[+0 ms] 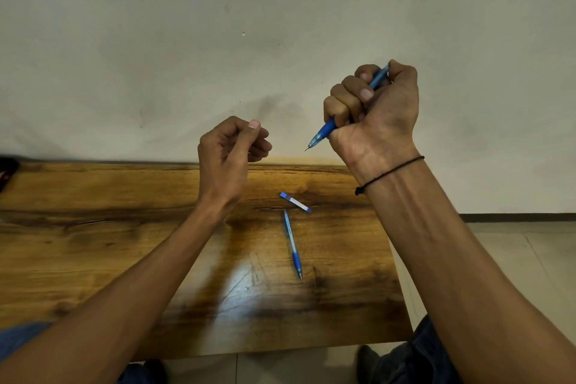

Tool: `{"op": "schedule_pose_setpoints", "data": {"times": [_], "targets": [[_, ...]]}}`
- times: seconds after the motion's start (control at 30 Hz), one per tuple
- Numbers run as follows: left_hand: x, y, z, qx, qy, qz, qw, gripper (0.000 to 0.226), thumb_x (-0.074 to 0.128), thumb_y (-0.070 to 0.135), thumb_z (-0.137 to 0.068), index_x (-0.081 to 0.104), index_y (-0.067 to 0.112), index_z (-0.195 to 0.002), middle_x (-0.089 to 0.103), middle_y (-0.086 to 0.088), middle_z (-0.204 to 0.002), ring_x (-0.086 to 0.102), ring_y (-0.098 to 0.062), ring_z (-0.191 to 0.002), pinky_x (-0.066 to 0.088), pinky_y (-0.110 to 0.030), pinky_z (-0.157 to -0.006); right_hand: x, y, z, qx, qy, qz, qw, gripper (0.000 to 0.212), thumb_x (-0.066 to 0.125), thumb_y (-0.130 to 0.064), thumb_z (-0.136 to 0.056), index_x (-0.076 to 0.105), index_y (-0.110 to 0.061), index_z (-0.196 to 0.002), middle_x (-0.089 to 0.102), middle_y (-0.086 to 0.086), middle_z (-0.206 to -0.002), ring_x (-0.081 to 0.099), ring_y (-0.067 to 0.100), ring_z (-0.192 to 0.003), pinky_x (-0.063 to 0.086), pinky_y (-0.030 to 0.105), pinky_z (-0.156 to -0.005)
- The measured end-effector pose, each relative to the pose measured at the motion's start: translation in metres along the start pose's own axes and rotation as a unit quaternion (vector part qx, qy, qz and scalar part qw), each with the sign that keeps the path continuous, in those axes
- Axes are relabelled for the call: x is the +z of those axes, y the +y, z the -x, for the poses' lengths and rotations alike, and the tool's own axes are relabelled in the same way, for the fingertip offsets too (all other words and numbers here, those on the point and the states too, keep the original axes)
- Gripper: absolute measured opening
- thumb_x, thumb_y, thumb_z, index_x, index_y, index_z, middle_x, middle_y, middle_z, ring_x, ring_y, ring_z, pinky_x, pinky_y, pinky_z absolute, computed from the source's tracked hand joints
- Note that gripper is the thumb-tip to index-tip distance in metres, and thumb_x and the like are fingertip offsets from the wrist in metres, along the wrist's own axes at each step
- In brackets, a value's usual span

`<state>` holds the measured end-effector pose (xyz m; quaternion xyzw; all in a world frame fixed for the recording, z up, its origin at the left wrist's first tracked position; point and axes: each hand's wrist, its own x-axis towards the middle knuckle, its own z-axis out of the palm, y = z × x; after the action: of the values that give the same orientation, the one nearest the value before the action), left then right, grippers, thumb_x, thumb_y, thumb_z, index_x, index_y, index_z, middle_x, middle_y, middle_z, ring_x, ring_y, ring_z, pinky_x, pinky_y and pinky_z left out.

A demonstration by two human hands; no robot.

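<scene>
Above the lead case (295, 202), our right hand (377, 112) fists the blue mechanical pencil (325, 129), seemingly mid-refill. Our left hand (229, 146) curls there too, and we cannot tell what it pinches. Next, threading lead needs a steady tip.

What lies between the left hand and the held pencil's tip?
Nothing; in the head view, only wall shows between left hand and pencil tip.

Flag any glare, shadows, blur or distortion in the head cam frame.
Head view: glare patch mid-way across the wooden table; soft hand shadows on the wall; wide-angle stretch on the forearms toward the lower corners; right hand and the blue pencil it grips look sharp, as does the second pencil lying flat.
</scene>
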<state>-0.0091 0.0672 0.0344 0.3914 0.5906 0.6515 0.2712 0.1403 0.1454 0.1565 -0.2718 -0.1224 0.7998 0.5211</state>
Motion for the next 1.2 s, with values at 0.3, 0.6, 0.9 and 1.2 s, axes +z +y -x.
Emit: {"op": "schedule_pose_setpoints", "data": {"times": [0.3,0.6,0.9,1.2], "targets": [[-0.001,-0.004,-0.001,0.002,-0.008,-0.001,1.0,0.027,0.056,0.024,-0.106,0.075,0.01,-0.095,0.077,-0.006,-0.08,0.075,-0.021,-0.079,0.063,-0.032,-0.072,-0.009,0.004,-0.011,0.005,0.008,0.027,1.0,0.054,0.033,-0.044,-0.112,0.048,-0.011,-0.073,0.038,-0.002,-0.051,0.025,0.008,-0.035,0.02,0.02,-0.037],[-0.002,-0.006,-0.003,-0.056,-0.107,-0.003,0.993,0.031,0.056,0.034,-0.105,0.077,0.011,-0.106,0.08,-0.006,-0.092,0.077,-0.023,-0.089,0.064,-0.03,-0.077,-0.041,0.035,-0.028,-0.007,0.096,0.284,0.954,0.047,0.047,-0.038,-0.111,0.075,-0.003,-0.097,0.044,0.003,-0.089,0.041,0.015,-0.078,0.048,0.034,-0.074],[0.002,-0.018,0.005,-0.125,-0.198,-0.033,0.972,0.02,0.083,0.025,-0.09,0.081,0.015,-0.106,0.083,-0.005,-0.088,0.082,-0.021,-0.083,0.067,-0.034,-0.071,-0.07,0.072,-0.034,-0.013,0.122,0.307,0.944,0.03,0.066,-0.023,-0.102,0.072,0.004,-0.091,0.07,0.006,-0.094,0.061,0.018,-0.089,0.059,0.052,-0.096],[-0.012,-0.035,0.001,-0.241,-0.215,-0.15,0.934,0.017,0.082,0.021,-0.091,0.074,0.009,-0.101,0.082,-0.006,-0.077,0.081,-0.02,-0.072,0.066,-0.032,-0.065,-0.106,0.092,-0.045,0.042,0.075,0.558,0.825,0.016,0.082,-0.004,-0.089,0.072,0.005,-0.099,0.076,0.023,-0.091,0.075,0.028,-0.068,0.066,0.04,-0.068]]}}
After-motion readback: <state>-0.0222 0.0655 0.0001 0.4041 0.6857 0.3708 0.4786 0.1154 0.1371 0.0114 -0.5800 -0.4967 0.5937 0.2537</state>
